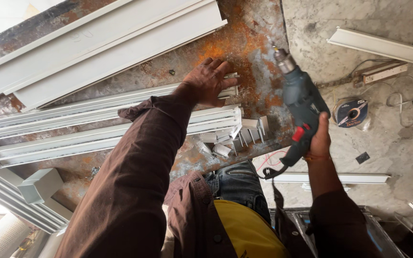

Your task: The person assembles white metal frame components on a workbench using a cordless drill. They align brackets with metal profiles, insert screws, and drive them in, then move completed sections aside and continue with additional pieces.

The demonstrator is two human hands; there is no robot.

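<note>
— Drill (302, 102): the right hand (319, 138) is gripping its handle, fingers wrapped tight, and tilting the bit toward eleven o'clock, just off the bench's right edge.

— And the other hand?

— The left hand (210, 82) is pressing down flat, fingers spread, on the end of a white profile strip (96, 102), probably pinning it so it cannot slide.

— What is lying around it?

— More white strips (111, 129) are stacking alongside on the rusty bench (254, 43), and small cut-off pieces (237, 136) are sitting at five o'clock from that hand. Wider white channels (101, 45) are lying at ten o'clock.

— Is the bit touching anything?

— It seems to be hanging clear, though the tip is too small to tell. A tape roll (352, 113) is resting on the floor at three o'clock.
</note>
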